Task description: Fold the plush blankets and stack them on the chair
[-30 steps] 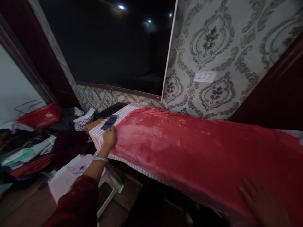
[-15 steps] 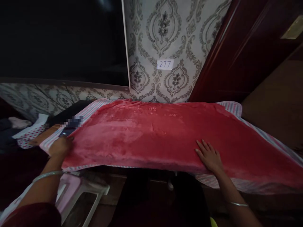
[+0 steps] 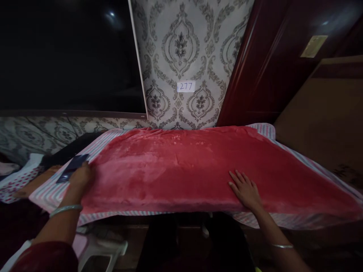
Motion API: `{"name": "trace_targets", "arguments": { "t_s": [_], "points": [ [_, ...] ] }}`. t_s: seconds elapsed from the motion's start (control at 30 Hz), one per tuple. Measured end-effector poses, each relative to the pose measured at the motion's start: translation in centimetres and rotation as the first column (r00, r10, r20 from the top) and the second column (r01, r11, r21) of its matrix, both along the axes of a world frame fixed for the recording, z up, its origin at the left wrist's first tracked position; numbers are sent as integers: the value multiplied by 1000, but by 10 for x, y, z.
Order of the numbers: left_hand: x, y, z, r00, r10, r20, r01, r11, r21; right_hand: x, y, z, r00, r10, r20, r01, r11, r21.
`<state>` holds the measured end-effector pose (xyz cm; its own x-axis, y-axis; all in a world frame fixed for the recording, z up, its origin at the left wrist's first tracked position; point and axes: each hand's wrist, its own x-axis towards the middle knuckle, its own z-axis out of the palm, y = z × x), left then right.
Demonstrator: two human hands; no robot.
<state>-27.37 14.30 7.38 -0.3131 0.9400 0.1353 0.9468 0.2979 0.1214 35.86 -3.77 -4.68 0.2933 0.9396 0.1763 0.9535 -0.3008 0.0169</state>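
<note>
**Both hands laid on a red blanket**

Under the spread fingers of the right hand a red plush blanket was seen, stretched flat over a striped sheet whose pink and white bands showed along the near edge and at both ends. The right hand was laid palm down on the blanket near its front edge, fingers apart and pointed away from the person; nothing was gripped by it. A thin bangle was worn on that wrist.

At the blanket's left end the left hand was set down on the edge where red plush met striped sheet. Its fingers were curled over and partly hidden from the camera — whether the cloth was pinched or only pressed could not be told. A pale bangle was worn on the wrist, and a dark red sleeve covered the arm behind it.

Just beyond the left fingertips, touching or nearly touching them, a dark flat phone was lying on the striped sheet. Farther to the left of that hand a spotted cloth was seen.

Well beyond both hands, patterned wallpaper carried a small label marked 277 — a large dark screen was mounted to its left, and a dark red door stood to its right.
</note>
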Motion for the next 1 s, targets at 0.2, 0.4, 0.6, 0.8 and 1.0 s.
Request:
{"name": "trace_targets", "arguments": {
  "t_s": [0.2, 0.4, 0.6, 0.8, 1.0],
  "points": [
    [12, 33, 3, 1000, 4, 1, -4, 998, -59, 1, 2, -3, 1000, -4, -2, 4, 1000, 4],
    [13, 35, -4, 998, 40, -53, -44, 996, -79, 3, 0, -4, 1000, -5, 1, 5, 1000, 8],
    [9, 38, -5, 992, 42, -116, -53, 995, -88, 5, -2, -5, 1000, 9, -2, -9, 1000, 20],
    [33, 42, 1, 966, -67, -249, 76, 997, 24, 3, -1, -3, 1000, 5, -13, -4, 1000, 29],
    [173, 54, -16, 817, -544, -190, 557, 830, 18, 0, 0, -2, 1000, -5, -6, 5, 999, 35]
  ]
}}
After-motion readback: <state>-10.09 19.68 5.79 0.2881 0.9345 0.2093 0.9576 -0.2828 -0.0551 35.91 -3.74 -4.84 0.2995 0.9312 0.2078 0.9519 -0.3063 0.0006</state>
